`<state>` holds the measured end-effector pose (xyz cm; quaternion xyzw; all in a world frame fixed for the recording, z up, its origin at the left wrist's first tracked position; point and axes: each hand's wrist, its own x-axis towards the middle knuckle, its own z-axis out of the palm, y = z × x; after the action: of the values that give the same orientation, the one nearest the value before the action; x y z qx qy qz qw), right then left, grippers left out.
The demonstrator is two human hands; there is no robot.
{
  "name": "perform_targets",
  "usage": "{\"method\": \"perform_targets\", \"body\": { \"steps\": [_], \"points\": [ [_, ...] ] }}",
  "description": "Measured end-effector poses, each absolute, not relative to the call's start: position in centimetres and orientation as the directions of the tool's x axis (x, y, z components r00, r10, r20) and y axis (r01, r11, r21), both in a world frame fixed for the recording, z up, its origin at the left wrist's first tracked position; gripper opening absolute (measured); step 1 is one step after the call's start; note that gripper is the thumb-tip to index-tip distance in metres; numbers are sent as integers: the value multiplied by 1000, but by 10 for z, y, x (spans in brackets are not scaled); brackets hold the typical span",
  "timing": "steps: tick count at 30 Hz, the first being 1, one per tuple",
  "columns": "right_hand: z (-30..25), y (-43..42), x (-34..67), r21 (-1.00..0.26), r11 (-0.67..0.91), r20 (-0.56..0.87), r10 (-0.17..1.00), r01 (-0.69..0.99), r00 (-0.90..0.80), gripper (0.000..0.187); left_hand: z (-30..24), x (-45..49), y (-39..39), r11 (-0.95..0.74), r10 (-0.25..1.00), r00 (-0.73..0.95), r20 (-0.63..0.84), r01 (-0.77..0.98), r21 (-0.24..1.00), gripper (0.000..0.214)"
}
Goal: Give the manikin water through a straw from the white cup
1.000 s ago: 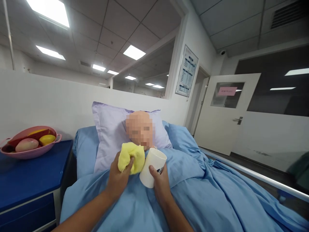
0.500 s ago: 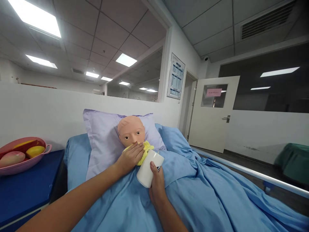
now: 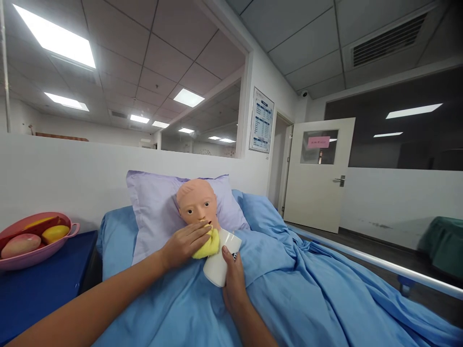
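A manikin (image 3: pixel 197 195) lies with its head on a pale purple pillow (image 3: pixel 154 207), its body under a blue quilt (image 3: pixel 275 255). My left hand (image 3: pixel 186 245) holds a yellow cloth (image 3: pixel 208 245) at the manikin's mouth and chin, fingers together over the cloth's upper part. My right hand (image 3: pixel 234 277) is wrapped round a white cup (image 3: pixel 216 265), which is tilted over the quilt close beside the cloth. A dark printed mark shows on the cup near my thumb. What the cup contains is hidden.
At the left a pink basket (image 3: pixel 39 256) of fruit stands on a blue bedside cabinet (image 3: pixel 39 289). A white bed rail (image 3: pixel 376 262) runs along the right side. Beyond it are an open door (image 3: pixel 314 193) and a green-covered object (image 3: pixel 443 246).
My left hand has slid left and slightly down across the manikin's mouth with the cloth, uncovering part of its lips. The cup has shifted slightly left and down in the view.
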<state>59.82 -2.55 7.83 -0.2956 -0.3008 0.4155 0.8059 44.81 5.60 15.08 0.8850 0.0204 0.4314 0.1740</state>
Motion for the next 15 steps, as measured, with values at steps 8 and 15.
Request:
{"method": "perform_targets", "body": {
  "steps": [8,15],
  "points": [
    [75,-20,601,-685,510,241,832,-520,499,62,164,492,61,-929,177,648,741,-140,344,28],
    [74,-18,603,-661,534,250,819,-527,516,53,143,492,68,-932,229,623,748,-82,353,29]
  ]
}}
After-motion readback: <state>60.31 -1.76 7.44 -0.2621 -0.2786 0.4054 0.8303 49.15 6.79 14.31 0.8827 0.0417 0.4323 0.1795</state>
